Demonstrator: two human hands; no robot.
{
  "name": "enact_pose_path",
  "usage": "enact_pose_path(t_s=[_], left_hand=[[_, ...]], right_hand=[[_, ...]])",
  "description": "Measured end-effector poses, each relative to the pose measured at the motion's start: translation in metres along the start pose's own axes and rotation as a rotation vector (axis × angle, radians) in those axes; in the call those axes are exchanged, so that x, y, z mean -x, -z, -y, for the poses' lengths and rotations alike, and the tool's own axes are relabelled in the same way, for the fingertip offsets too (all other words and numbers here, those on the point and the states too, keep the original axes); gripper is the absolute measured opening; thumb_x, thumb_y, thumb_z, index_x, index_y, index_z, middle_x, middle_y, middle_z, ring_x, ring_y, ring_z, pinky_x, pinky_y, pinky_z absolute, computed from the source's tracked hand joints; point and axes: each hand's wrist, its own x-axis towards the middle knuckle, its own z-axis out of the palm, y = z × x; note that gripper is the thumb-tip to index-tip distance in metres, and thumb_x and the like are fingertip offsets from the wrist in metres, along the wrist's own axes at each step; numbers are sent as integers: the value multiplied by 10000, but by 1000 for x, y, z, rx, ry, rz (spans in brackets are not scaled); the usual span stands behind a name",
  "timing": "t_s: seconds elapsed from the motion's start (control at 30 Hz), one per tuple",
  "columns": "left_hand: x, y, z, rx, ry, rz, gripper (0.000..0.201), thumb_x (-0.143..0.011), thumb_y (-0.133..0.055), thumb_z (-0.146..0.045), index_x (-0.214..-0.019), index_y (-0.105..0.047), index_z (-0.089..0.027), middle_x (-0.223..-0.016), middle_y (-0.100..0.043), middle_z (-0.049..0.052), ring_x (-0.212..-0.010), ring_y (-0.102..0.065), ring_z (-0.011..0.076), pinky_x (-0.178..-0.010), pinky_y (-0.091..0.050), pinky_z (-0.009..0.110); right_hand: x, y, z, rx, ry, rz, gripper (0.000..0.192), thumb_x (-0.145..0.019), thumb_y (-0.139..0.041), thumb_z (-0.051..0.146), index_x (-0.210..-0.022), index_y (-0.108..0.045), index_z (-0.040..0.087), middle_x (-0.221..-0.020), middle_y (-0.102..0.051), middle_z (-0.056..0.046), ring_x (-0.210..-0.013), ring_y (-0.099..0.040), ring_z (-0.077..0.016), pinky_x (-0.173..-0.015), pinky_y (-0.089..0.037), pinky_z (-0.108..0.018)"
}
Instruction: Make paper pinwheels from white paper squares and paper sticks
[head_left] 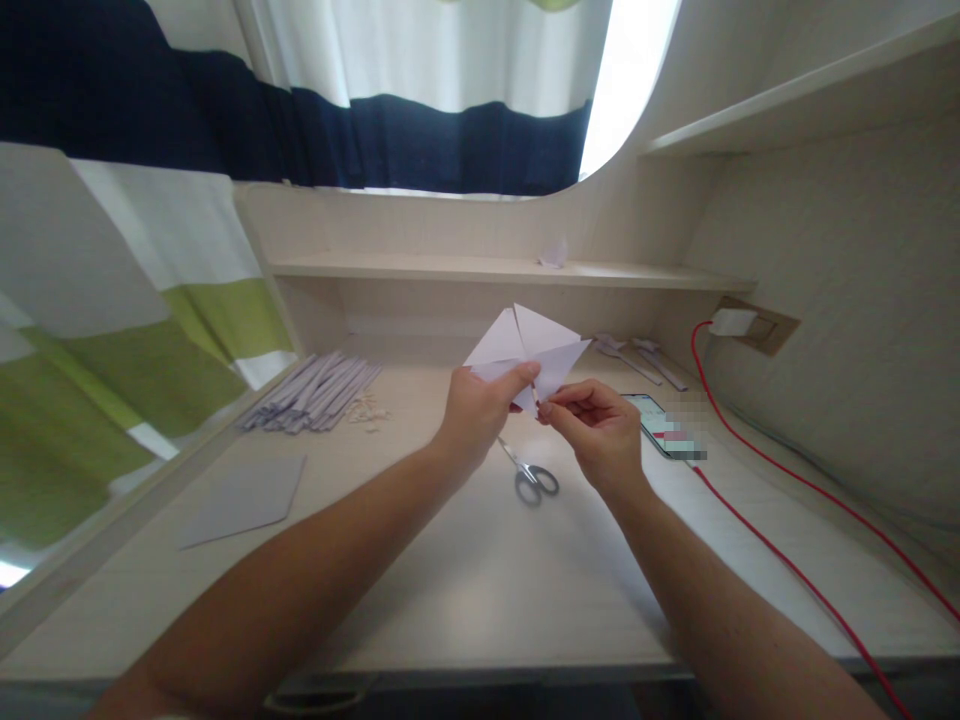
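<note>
A white sheet of paper [555,335], folded with its flaps meeting near the middle, is held up above the desk. My left hand [487,400] grips it from the left, the thumb pressed on its front. At the paper's lower corner the fingers of my right hand [596,420] are pinched together; whether they hold that corner or something small there, I cannot make out. On the desk below and between my hands lie scissors [534,482], their dark handles toward me and their blades partly hidden by my left hand.
Many folded paper strips [311,395] are piled at the left, beside small pale scraps [367,410]. A flat paper sheet [247,498] lies nearer. At right are a phone [656,425] with a red cable [780,565] and several paper pieces [626,360]. A shelf [420,268] spans the back.
</note>
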Motion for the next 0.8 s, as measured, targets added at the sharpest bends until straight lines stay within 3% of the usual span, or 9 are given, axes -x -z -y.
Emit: enact_pose_path(t_s=[0.5,0.8], left_hand=[[3,-3,-5,-29,-1,-45,287,-697,-891,-386,-770,-776,-133,-731,-738,36,-647,-663,159,-570,-546,249],[2,-2,-3,-56,8,-55,305,-699,-890,-402,-826,-796,-141,-769,-758,43,-678,-685,176,-580,-560,265]], right_hand=[[1,1,0,9,50,64,107,-770,-906,202,-820,-813,222,-764,-787,-20,-689,-718,-160,-686,-595,-295],[2,3,-5,53,48,59,146,-756,-912,202,-861,-816,236,-823,-799,-20,-727,-729,-169,-708,-604,-310]])
